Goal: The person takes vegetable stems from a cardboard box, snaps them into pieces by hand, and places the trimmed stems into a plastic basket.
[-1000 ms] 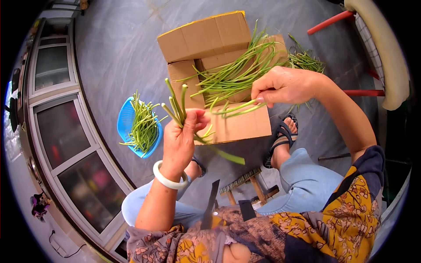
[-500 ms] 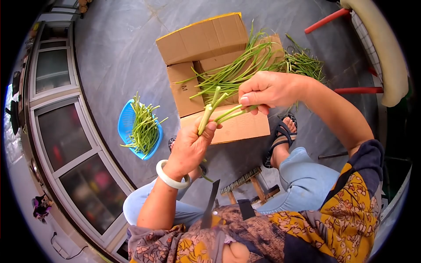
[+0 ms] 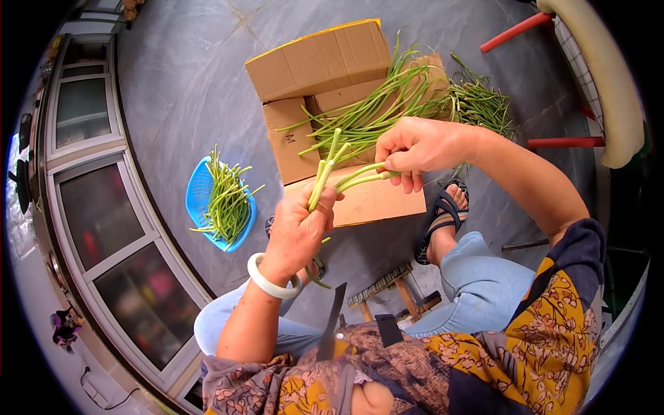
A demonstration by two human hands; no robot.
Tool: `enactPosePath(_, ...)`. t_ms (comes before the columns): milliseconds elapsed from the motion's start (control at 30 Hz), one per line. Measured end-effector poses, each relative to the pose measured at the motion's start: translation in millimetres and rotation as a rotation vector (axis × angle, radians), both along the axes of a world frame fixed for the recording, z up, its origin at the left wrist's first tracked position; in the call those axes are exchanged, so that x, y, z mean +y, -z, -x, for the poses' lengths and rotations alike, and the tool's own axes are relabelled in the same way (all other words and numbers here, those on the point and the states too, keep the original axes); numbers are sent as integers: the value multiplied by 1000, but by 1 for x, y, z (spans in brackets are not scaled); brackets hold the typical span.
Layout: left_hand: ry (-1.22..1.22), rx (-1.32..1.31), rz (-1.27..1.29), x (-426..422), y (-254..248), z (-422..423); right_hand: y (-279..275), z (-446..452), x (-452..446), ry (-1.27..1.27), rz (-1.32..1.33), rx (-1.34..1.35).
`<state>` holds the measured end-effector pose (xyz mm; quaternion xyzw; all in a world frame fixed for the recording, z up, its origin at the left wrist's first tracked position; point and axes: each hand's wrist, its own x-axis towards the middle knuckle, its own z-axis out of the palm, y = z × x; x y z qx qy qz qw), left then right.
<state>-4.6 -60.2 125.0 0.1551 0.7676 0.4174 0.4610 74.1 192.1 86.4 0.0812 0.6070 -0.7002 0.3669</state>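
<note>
My left hand (image 3: 302, 225), a pale bangle at its wrist, is closed round a small bunch of green garlic scapes (image 3: 325, 178) whose thick ends point up. My right hand (image 3: 418, 149) pinches the end of the thinner scape stalks (image 3: 363, 178) that run across from the left fist. Beyond the hands, an open cardboard box (image 3: 318, 62) holds long, loose scapes (image 3: 366, 111). At the left, a blue plastic basket (image 3: 199, 190) on the floor carries a heap of cut scape lengths (image 3: 228, 200).
Another pile of scapes (image 3: 481, 104) lies on the grey floor (image 3: 187, 76) right of the box. A red-legged stool (image 3: 564, 142) stands at the right edge. Glass-fronted cabinets (image 3: 104, 214) line the left. My sandalled foot (image 3: 446, 218) is near the box.
My left hand's bunch has shifted slightly and stands more upright. My right hand's fingers have loosened a little on the stalks. A green stalk end now hangs lower below my left hand.
</note>
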Motion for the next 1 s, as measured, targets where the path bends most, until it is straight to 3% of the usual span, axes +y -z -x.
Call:
enactPosePath(433,-18,-16,58,1,3,-5,12,0,-1,-71,-181,134)
enactPosePath(667,83,88,129,0,5,-22,34,-3,-24,45,-299,166)
enactPosePath(1000,145,161,104,6,8,-42,80,5,-53,377,-110,-71)
